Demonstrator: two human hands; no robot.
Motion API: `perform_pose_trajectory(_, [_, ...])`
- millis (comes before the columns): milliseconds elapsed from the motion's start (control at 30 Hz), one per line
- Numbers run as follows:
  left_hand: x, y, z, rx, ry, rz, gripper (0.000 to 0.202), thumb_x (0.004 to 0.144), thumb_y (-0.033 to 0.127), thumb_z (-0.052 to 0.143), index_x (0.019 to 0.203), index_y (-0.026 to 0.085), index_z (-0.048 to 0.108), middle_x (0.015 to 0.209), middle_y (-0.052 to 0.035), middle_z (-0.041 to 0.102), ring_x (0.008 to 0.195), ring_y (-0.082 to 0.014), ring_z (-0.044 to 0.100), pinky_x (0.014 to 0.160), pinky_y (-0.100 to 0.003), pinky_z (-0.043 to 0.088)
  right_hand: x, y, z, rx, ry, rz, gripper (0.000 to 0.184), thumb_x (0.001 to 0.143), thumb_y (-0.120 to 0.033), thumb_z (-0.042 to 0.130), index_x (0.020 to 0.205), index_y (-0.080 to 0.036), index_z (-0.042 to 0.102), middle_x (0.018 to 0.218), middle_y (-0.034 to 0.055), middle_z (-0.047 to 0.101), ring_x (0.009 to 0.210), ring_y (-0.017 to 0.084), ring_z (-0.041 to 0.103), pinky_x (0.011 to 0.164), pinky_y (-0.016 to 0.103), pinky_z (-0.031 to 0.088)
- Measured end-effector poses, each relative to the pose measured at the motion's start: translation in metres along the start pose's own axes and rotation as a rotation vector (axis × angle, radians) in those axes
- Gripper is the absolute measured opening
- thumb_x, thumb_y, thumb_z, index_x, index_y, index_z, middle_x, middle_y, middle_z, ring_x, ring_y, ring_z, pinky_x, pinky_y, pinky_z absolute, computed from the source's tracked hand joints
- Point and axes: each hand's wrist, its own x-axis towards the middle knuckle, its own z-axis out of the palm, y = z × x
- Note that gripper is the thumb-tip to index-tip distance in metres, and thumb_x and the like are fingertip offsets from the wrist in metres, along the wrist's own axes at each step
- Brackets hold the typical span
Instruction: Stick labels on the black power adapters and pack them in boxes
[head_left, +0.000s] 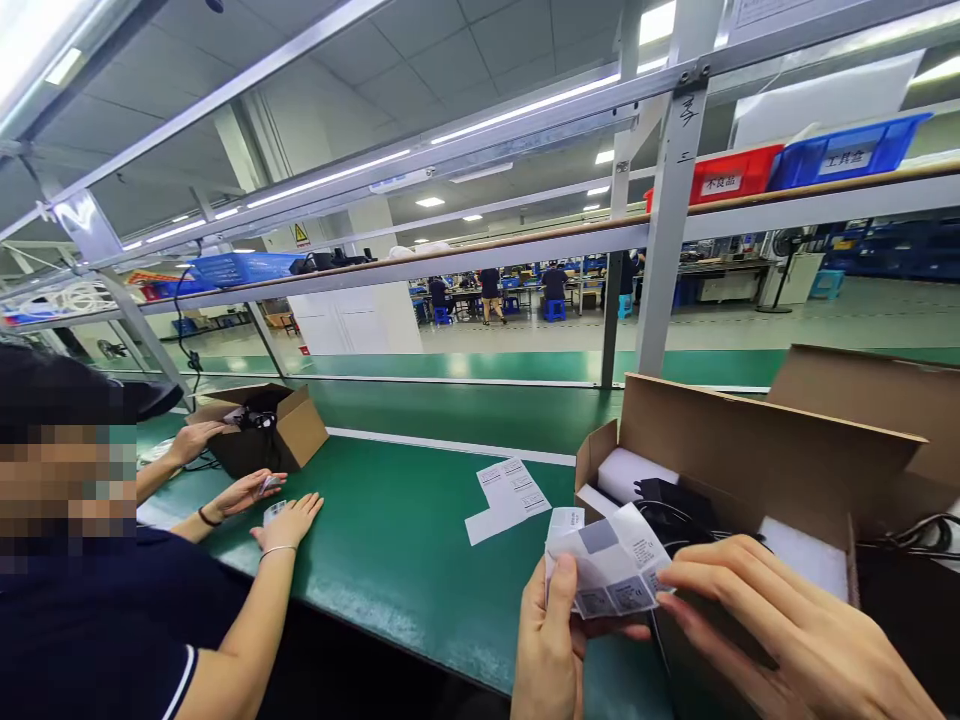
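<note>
My left hand (pixel 551 645) pinches a white label sheet (pixel 611 570) with small printed stickers, held near the bottom middle of the view. My right hand (pixel 787 625) touches the sheet's right edge with its fingertips. Just behind the sheet stands an open cardboard box (pixel 750 440) with white foam and black cables inside.
A second label sheet (pixel 510 497) lies on the green bench (pixel 405 540). At the left a co-worker's hands (pixel 289 520) rest on the bench beside another open cardboard box (pixel 300 425). Red and blue bins (pixel 847 150) sit on the overhead shelf.
</note>
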Motion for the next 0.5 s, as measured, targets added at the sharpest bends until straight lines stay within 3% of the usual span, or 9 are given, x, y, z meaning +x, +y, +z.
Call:
perform_pose_trajectory(167, [-0.002,-0.004,-0.013,0.049,0.017,0.002,0.061,0.083,0.063,0.076,0.122,0.016,0.074,0.109,-0.0126,0.078,0.089,-0.0247,0.072,0.066,-0.034,0.065,-0.006,0.011,-0.005,-0.003,0.052,0.148,0.027,0.109,-0.052,0.048,0.105,-0.031,0.065,0.086,-0.0008,0.072,0.068,0.013,0.072,0.058,0.016,0.060])
perform_pose_trajectory(333, [-0.020,-0.002,-0.016,0.353,0.046,0.046,0.065,0.083,0.072,0.069,0.119,0.018,0.078,0.117,-0.0135,0.077,0.110,-0.0311,0.068,0.097,-0.042,0.058,-0.020,0.023,0.005,0.164,0.066,0.336,0.041,0.100,-0.064,0.059,0.123,-0.030,0.067,0.096,0.0033,0.080,0.071,0.017,0.077,0.051,0.015,0.061])
perform_pose_trajectory(400, [-0.031,0.006,-0.014,0.565,0.042,0.069,0.070,0.081,0.079,0.064,0.117,0.021,0.080,0.113,-0.0119,0.078,0.111,-0.0320,0.066,0.101,-0.042,0.052,-0.022,0.025,0.009,0.363,-0.025,0.423,0.048,0.097,-0.068,0.061,0.123,-0.029,0.069,0.097,0.0047,0.081,0.074,0.020,0.079,0.058,0.018,0.065])
perform_pose_trajectory(500, [-0.041,0.021,-0.012,0.725,-0.078,0.059,0.076,0.080,0.087,0.054,0.114,0.025,0.082,0.103,-0.0092,0.080,0.103,-0.0302,0.066,0.096,-0.040,0.049,-0.024,0.021,0.009,0.627,-0.272,0.573,0.040,0.097,-0.065,0.061,0.092,-0.027,0.070,0.074,0.0006,0.074,0.060,0.017,0.071,0.051,0.020,0.061])
